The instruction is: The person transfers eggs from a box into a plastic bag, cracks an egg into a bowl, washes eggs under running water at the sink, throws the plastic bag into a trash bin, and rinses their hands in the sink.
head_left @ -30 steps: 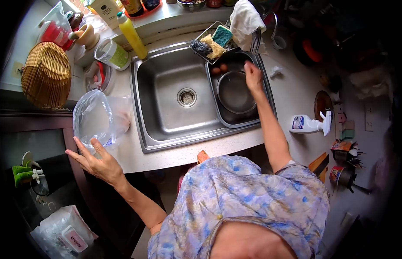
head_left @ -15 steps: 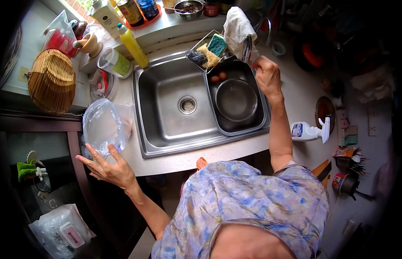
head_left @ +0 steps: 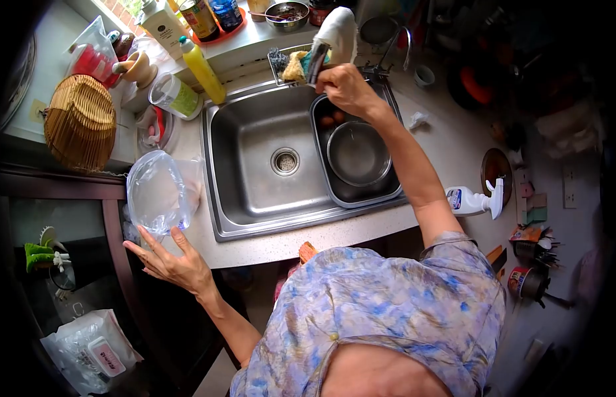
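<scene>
My right hand (head_left: pixel 350 90) is closed round the faucet (head_left: pixel 316 63) behind the sink, and a white cloth (head_left: pixel 342 33) hangs over the faucet. Next to its dark end, a wire rack holds sponges (head_left: pixel 295 66). Under my right forearm, a dark rectangular basin (head_left: pixel 351 194) sits in the right side of the steel sink (head_left: pixel 245 178). A round metal bowl (head_left: pixel 358 153) and brown eggs (head_left: pixel 333 118) lie in the basin. My left hand (head_left: pixel 179 264), fingers spread, is at the lower edge of a container lined with a clear plastic bag (head_left: pixel 157 188).
A spray bottle (head_left: pixel 477 198) lies right of the sink, near a crumpled white scrap (head_left: pixel 418 120). At the sink's back left corner stands a yellow bottle (head_left: pixel 203 71). A bamboo basket (head_left: pixel 80 124) hangs on the left. Jars and a small bowl (head_left: pixel 287 14) line the sill.
My right hand has moved left from the sink's right edge onto the faucet. Faucet and cloth have swung left. The white scrap on the counter now shows. My left hand has barely moved.
</scene>
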Demonstrator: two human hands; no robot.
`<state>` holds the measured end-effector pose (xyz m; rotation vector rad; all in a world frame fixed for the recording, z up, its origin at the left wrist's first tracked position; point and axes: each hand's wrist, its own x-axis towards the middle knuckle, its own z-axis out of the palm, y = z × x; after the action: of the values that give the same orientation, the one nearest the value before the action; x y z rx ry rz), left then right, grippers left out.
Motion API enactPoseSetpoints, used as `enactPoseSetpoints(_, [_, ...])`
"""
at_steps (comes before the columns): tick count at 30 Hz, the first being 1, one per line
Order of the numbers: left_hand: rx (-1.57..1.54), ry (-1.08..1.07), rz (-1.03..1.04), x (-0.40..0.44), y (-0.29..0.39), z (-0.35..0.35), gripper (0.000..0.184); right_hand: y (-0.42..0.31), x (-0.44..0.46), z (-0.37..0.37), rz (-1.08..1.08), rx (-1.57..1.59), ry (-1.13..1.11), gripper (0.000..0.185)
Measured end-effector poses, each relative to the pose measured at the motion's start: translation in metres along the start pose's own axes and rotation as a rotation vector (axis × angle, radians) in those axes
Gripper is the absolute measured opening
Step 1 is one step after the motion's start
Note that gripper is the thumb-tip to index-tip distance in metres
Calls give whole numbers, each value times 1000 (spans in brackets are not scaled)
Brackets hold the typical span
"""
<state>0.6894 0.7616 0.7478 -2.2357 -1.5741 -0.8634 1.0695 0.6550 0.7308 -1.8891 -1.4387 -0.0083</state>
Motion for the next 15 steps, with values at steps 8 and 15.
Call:
enactPoseSetpoints(8, [-59,3,-37,-5,-6,-9,51,37,-79,45,338,169,59,22])
enactPoseSetpoints(15, [-150,-4,-48,-6,-2,-18,50,180,-60,52,282,-320,650,29])
